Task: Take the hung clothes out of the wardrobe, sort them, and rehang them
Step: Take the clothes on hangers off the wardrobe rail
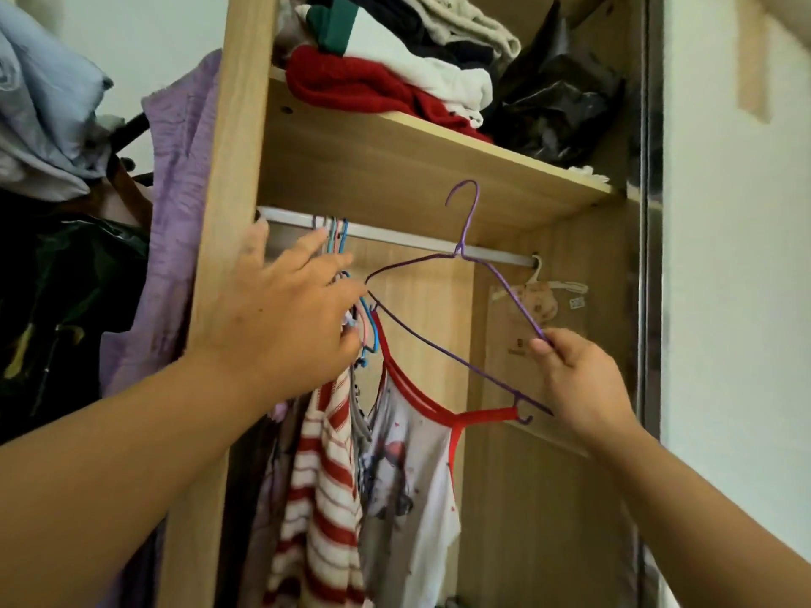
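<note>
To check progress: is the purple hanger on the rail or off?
Off. The purple hanger has its hook free above the rail, in front of the shelf, and the right hand pinches its wire.

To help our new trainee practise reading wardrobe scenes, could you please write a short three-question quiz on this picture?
1. True or false: the purple hanger has its hook on the rail.
2. The right hand holds: A) the purple hanger B) the striped garment C) the rail.
3. What colour are the straps of the white top on that hanger?

Key: 1 false, the hook is off the rail, in front of the shelf edge; 2 A, it pinches the wire; 3 red.
</note>
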A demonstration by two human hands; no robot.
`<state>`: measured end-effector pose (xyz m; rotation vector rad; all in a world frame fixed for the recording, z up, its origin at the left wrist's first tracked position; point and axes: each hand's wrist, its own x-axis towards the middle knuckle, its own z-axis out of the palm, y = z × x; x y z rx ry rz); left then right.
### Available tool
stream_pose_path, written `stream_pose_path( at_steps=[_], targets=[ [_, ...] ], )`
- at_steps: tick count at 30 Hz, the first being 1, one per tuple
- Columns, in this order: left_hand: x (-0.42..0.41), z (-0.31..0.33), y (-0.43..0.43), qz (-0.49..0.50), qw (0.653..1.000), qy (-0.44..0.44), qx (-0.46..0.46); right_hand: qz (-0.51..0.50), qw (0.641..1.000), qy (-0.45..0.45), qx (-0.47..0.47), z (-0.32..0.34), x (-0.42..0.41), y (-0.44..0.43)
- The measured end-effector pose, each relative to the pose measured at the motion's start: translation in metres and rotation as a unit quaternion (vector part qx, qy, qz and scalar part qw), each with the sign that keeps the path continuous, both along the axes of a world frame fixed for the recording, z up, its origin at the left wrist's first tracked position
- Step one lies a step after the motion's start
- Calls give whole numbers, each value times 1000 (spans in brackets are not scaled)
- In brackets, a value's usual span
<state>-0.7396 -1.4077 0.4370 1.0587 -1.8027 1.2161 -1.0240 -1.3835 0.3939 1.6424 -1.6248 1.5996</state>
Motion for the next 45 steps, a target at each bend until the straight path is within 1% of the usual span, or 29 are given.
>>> stream_pose_path(
  at_steps=[3, 6, 9, 12, 15, 17, 18, 20, 23, 24, 26, 28, 30, 31, 32, 35, 37, 40, 43, 45],
  targets=[
    [-30, -8, -12, -124, 985, 25, 117, -28, 999, 17, 13, -14, -21, 45],
    [-62, -24, -23, -197, 963, 25, 181, -57, 998, 30, 19, -33, -31, 94],
    [-85, -42, -34, -264, 935, 52, 231, -92, 994, 9, 51, -56, -30, 142],
    [-101, -68, -42, -325, 899, 69, 285, -110, 990, -49, 79, -88, -25, 187],
    [-113, -103, -45, -372, 879, 56, 292, -147, 980, -87, 97, -121, -5, 226],
    [-119, -129, -42, -425, 849, 49, 310, -191, 971, -89, 114, -141, 17, 252],
    [-119, -143, -37, -454, 825, 38, 334, -222, 964, -86, 123, -152, 29, 263],
    [-117, -170, -26, -511, 763, 2, 397, -298, 940, -77, 150, -176, 56, 286],
    [-107, -214, -6, -576, 666, -46, 471, -392, 893, -73, 208, -217, 105, 320],
    [-102, -228, 1, -590, 648, -59, 478, -418, 878, -78, 222, -230, 123, 329],
    [-91, -257, 18, -611, 623, -83, 480, -458, 850, -98, 240, -255, 167, 346],
    [-83, -284, 36, -625, 602, -112, 484, -490, 818, -133, 270, -282, 206, 363],
    [-76, -309, 57, -640, 572, -147, 492, -516, 782, -166, 307, -306, 247, 380],
    [-72, -321, 68, -646, 557, -165, 495, -523, 771, -184, 313, -318, 269, 390],
    [-69, -329, 77, -652, 546, -180, 494, -526, 765, -207, 309, -329, 286, 398],
    [-57, -351, 120, -660, 518, -234, 490, -548, 731, -298, 277, -360, 343, 428],
    [-51, -361, 154, -679, 497, -242, 483, -567, 711, -343, 237, -382, 378, 447],
    [-40, -380, 218, -714, 431, -277, 477, -593, 682, -393, 170, -413, 430, 486],
    [-29, -401, 282, -717, 381, -340, 475, -633, 638, -419, 130, -436, 476, 527],
    [-21, -416, 329, -725, 347, -366, 468, -661, 603, -433, 111, -447, 506, 554]
  ],
)
